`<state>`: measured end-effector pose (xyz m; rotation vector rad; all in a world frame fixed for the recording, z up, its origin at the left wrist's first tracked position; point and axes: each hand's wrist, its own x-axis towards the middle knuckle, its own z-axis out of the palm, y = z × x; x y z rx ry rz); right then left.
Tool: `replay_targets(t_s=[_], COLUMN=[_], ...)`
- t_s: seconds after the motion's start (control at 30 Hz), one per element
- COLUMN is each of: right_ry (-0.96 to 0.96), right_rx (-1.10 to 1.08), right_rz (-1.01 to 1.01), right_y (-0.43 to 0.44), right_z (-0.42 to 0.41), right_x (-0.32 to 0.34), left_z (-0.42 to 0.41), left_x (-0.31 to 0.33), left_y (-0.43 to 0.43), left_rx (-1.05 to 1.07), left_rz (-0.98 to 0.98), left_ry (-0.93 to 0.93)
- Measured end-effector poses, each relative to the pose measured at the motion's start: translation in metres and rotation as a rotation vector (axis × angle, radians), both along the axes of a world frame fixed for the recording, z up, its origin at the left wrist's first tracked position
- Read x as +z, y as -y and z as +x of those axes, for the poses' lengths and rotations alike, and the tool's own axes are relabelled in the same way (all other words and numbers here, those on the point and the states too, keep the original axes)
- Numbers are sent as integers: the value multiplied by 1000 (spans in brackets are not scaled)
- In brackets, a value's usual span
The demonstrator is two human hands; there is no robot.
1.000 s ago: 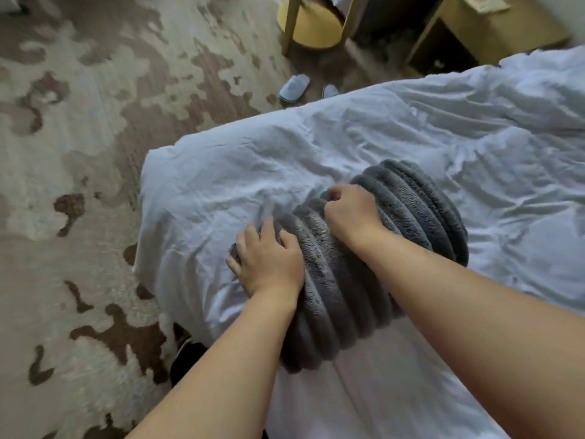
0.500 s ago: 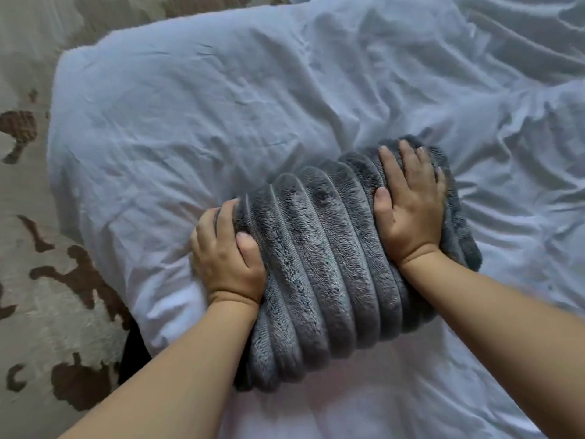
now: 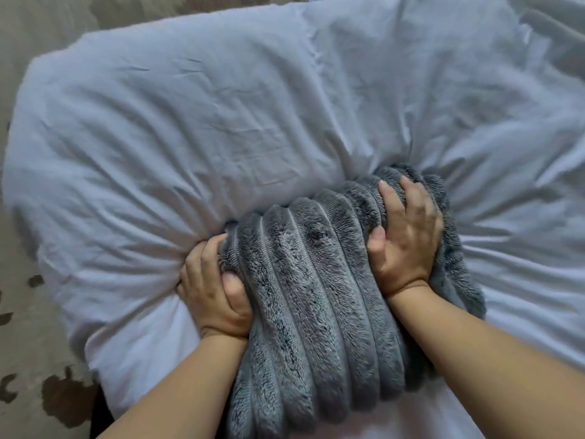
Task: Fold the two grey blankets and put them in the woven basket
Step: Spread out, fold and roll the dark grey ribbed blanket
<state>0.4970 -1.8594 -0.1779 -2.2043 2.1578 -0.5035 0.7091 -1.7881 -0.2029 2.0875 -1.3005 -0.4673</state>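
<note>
A folded grey ribbed plush blanket (image 3: 316,296) lies as a thick bundle on the white duvet, in the lower middle of the head view. My left hand (image 3: 212,286) grips its left edge, fingers curled under the fabric and thumb on top. My right hand (image 3: 408,236) grips the right upper edge, fingers digging into the pile. The bundle presses a dent into the bedding. Only one blanket bundle can be told apart here, and the woven basket is out of view.
The white rumpled duvet (image 3: 221,122) covers the bed and fills most of the view. A beige carpet with brown patches (image 3: 28,359) shows along the left side and at the top left beyond the bed's corner.
Both hands went from lying flat on the blanket to curling round its two ends. The bundle is squeezed narrower and the view has moved closer over the bed.
</note>
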Motion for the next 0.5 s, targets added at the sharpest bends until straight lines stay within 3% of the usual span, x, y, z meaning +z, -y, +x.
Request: replay_targets(t_s=[0.5], right_ry=[-33], right_rx=[-26], right_rz=[0], right_y=[1], right_z=[1], right_x=[-9], left_z=[1], left_x=[-9], left_y=[-1], left_rx=[5], left_rz=[-5], left_ry=[55])
